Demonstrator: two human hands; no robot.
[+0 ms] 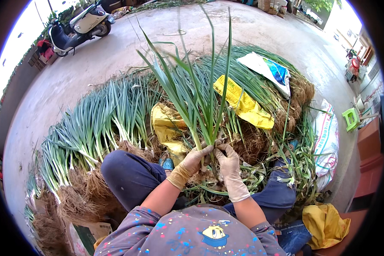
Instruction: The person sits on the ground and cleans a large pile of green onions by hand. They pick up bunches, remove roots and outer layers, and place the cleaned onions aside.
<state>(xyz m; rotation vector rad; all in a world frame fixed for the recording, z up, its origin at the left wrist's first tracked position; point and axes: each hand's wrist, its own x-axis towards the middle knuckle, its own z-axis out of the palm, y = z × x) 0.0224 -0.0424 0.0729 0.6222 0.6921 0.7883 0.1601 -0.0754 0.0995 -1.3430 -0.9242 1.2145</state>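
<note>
Both hands wear thin, soiled work gloves and meet in front of the body. My left hand point(195, 159) is closed around the white stems of green onions point(196, 140), whose long leaves rise up and away. Close beside it, my right hand point(227, 156) pinches the lower stem of another green onion point(210, 136); its roots hang below the fingers. To the left, cleaned-looking green onions point(92, 128) lie in a long row, with brown roots point(80, 198) towards me. Ahead on the right is a heap of green onions point(249, 86).
Yellow woven sacks point(243, 102) and a white-blue sack point(265, 70) lie on the onions. Stripped leaves point(302, 160) lie around the right leg, beside a white sack point(326, 144). A green plastic stool point(351, 119) stands right; a scooter point(83, 27) is parked far left.
</note>
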